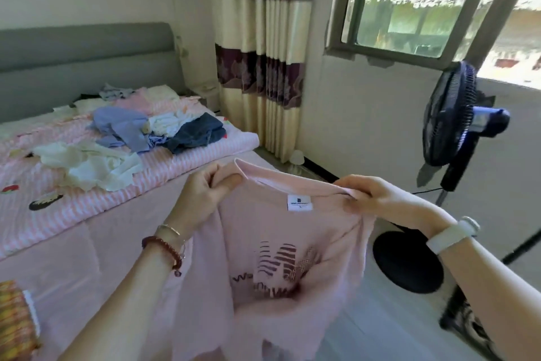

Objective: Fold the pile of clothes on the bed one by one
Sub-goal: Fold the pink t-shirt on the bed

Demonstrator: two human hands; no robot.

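Currently: pink shirt [281,243], held up in the air beside the bed [87,243], hanging limp, label facing the camera. Left hand [202,199] and right hand [380,199] each pinch the neckline at a shoulder, fingers curled into the cloth. Judged light, soft, floppy; shoulder seams the best hold. Pile [140,138] waits on the bed.

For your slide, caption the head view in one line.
Both hands hold up a pink T-shirt beside the bed's clothes pile.
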